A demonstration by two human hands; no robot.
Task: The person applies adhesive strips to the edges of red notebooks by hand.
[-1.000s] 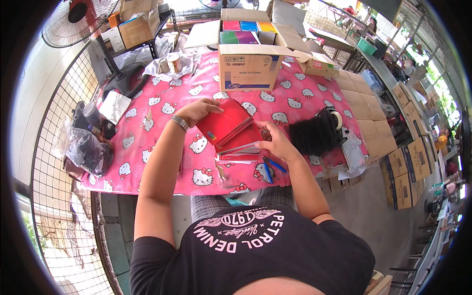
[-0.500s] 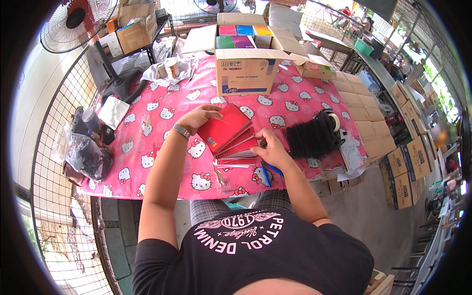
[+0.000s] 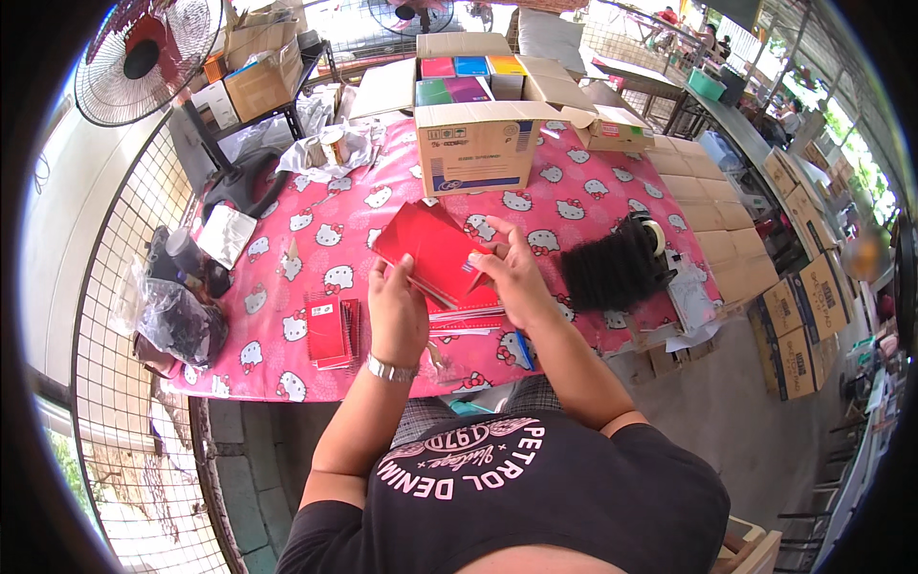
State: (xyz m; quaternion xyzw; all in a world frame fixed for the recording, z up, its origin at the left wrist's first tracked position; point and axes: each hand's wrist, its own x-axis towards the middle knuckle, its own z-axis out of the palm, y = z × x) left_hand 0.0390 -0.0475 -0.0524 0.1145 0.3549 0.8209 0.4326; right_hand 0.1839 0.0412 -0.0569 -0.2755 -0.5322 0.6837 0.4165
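A pink cat-print tablecloth (image 3: pixel 277 249) gives bare room left of the work and a strip beyond it, its near edge just in front of the person. At the far side stands an open cardboard box (image 3: pixel 473 153); a black bristly bundle (image 3: pixel 607 263) bounds the right. The red notebooks (image 3: pixel 426 244) are held tilted above a low red-and-white stack (image 3: pixel 469 320), with a smaller red pile (image 3: pixel 330 333) near the front edge. The left hand (image 3: pixel 400 311) grips their lower-left edge, thumb on the cover; the right hand (image 3: pixel 516 282) pinches the right corner, index finger spread away.
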